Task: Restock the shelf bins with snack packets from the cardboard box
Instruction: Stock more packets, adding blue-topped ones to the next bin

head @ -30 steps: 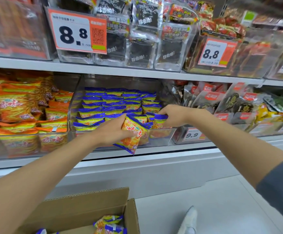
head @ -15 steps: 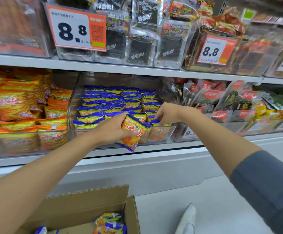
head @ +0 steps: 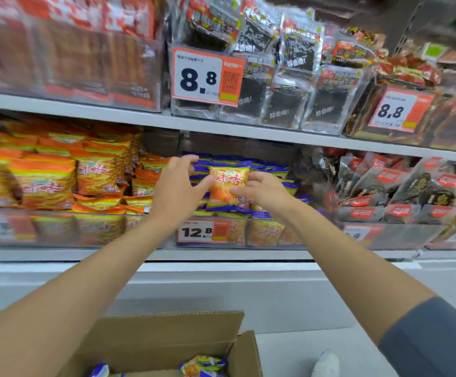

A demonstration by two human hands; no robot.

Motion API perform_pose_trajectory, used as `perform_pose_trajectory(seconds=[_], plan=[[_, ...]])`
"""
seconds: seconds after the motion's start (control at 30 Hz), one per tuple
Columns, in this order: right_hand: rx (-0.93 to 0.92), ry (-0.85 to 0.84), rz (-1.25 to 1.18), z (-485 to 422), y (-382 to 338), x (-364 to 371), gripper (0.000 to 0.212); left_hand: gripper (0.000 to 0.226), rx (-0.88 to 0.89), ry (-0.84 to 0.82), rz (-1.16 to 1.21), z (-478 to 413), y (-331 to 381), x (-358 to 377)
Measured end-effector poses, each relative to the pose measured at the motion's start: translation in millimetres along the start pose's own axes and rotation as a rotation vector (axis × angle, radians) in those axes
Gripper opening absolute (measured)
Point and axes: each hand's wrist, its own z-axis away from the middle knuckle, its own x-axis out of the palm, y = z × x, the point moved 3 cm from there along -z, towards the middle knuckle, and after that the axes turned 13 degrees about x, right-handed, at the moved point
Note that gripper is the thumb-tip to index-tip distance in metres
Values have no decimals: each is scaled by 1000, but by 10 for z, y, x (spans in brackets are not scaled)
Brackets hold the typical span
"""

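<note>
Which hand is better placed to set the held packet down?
Right: the right hand pinches the packet at its edge; the left hand is spread, only brushing it.

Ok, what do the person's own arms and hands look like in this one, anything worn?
Both are bare: the left hand and right hand show no gloves, and no rings or watch are visible. On the right side a slate-grey sleeve ends well short of the wrist, leaving that forearm uncovered. The left forearm is uncovered as far as the frame shows.
</note>
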Motion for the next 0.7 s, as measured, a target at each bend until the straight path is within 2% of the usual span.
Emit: perform_pose_trajectory(seconds=[0.1, 0.2, 0.27, 0.37, 0.43, 0.53, 0.7], plan=[[-74, 95, -105, -358, -156, 132, 33, 56, -76, 67, -16, -187, -458, -221], [-109, 219, -183, -831, -316, 211, 24, 46, -127, -62, 266, -285, -741, -133], [-102, 258, -120, -1142, -403, 268, 23, 43, -144, -92, 429, -278, -853, -56], [-50, 258, 24, -1672, -414, 374, 56, 39, -145, -73, 506, -301, -983, 11], [-29, 243, 104, -1893, -414, 523, 62, 33, -135, -62, 540, -318, -1004, 35], [-133, 282, 251, -2142, -424, 683, 55, 31, -136, -58, 599, -325, -995, 70], [-281, 450, 224, -2175, -468, 665, 36, 36, -135, -71, 598, -315, -1016, 76]])
